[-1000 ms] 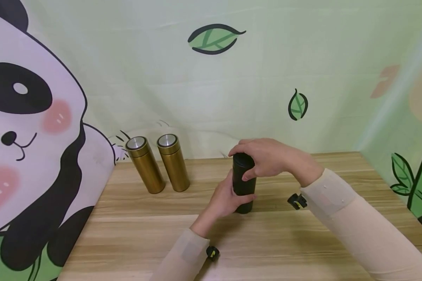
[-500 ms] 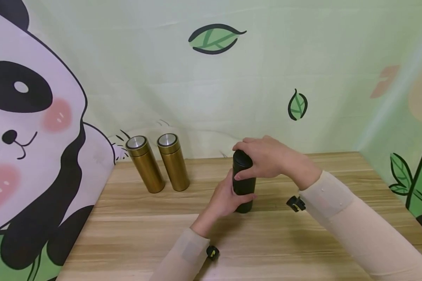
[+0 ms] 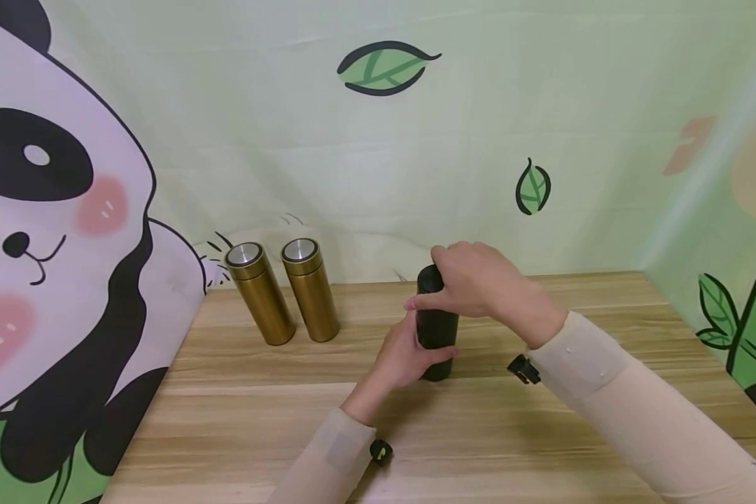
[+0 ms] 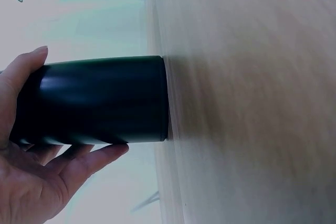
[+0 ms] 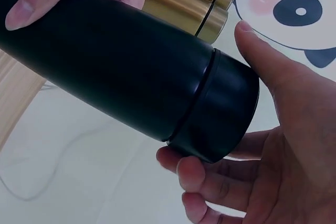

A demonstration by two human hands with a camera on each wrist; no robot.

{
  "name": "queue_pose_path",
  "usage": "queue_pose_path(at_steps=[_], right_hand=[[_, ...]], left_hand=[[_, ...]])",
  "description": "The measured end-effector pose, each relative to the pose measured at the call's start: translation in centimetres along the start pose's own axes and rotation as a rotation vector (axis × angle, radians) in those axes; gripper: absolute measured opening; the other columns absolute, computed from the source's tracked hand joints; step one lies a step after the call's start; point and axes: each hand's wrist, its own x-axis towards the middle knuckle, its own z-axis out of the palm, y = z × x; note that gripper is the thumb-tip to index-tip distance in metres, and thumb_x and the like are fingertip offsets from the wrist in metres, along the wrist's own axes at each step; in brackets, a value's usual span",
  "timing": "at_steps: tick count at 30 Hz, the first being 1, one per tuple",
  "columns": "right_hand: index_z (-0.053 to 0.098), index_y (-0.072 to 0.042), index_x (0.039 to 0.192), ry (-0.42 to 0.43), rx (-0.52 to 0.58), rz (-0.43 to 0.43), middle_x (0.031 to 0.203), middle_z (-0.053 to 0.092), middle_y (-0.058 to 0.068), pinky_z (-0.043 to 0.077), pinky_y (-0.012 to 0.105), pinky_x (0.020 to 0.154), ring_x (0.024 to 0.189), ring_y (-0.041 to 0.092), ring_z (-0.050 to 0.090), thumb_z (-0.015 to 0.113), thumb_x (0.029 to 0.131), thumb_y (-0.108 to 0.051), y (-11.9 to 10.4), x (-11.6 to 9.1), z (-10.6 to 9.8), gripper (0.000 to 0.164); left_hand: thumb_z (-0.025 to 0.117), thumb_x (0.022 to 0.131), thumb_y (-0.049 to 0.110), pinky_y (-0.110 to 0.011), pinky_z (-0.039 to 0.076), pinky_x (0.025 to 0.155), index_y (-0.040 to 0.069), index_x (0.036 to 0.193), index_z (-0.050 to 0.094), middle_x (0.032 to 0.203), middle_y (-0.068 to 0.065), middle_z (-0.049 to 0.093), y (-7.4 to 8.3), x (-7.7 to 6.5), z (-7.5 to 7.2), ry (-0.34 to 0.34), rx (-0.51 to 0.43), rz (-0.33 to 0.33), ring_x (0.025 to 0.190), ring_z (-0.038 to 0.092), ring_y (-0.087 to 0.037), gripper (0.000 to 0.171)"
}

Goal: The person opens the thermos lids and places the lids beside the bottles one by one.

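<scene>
Black, smooth and cylindrical, the flask stands upright on the wood-grain table. Left hand: fingers wrapped round it. Right hand: curled fingers gripping its cap. Two gold metallic bottles with silver disc tops stand to its left.

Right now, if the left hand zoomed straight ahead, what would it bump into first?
The black bottle: the left hand is gripping it, so it's first in line. Beyond that, probably the leafy wall, though depth is hard to judge.
</scene>
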Motion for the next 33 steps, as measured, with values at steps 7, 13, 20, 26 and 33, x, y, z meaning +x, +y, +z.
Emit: queue_pose_path(at_steps=[7,13,20,26,33], right_hand=[[0.059,-0.009,0.095,-0.004,-0.043,0.065,0.076,0.061,0.004,0.043,0.033,0.055,0.069,0.022,0.059,0.066,0.081,-0.081,-0.28,-0.17,-0.04,0.074],[0.059,-0.011,0.091,0.017,-0.098,0.095,0.072,0.061,0.003,0.043,0.034,0.052,0.065,0.021,0.059,0.063,0.078,-0.086,-0.59,-0.17,0.16,0.077],[0.062,-0.009,0.099,0.027,-0.137,0.090,0.074,0.062,0.003,0.046,0.033,0.052,0.065,0.020,0.060,0.064,0.083,-0.079,-0.68,-0.10,0.46,0.072],[0.065,-0.009,0.109,0.017,-0.121,0.078,0.079,0.065,0.003,0.046,0.033,0.054,0.068,0.020,0.060,0.066,0.085,-0.073,-0.53,0.02,0.50,0.068],[0.066,-0.010,0.115,0.016,-0.113,0.050,0.085,0.067,0.004,0.050,0.036,0.059,0.073,0.021,0.062,0.066,0.085,-0.072,-0.13,0.20,0.60,0.068]], left_hand=[[0.083,0.088,0.038,-0.043,0.051,0.105,0.022,0.157,0.035,0.141,-0.005,0.063,0.07,0.01,-0.06,-0.001,0.001,0.005,0.123,0.064,-0.023,0.086],[0.082,0.088,0.044,-0.043,0.052,0.104,0.021,0.155,0.039,0.139,-0.004,0.064,0.09,-0.02,-0.16,-0.001,0.005,0.001,0.122,0.065,-0.022,0.083],[0.083,0.087,0.046,-0.044,0.051,0.106,0.022,0.158,0.032,0.140,-0.004,0.063,0.04,-0.01,-0.02,0.002,0.009,-0.010,0.124,0.064,-0.023,0.090],[0.083,0.087,0.046,-0.044,0.051,0.105,0.026,0.159,0.029,0.140,-0.002,0.063,-0.05,0.04,0.01,-0.001,-0.005,-0.003,0.124,0.064,-0.022,0.092],[0.083,0.087,0.046,-0.045,0.051,0.105,0.026,0.158,0.031,0.139,-0.002,0.063,-0.11,0.05,-0.04,-0.006,-0.027,-0.006,0.123,0.064,-0.022,0.090]])
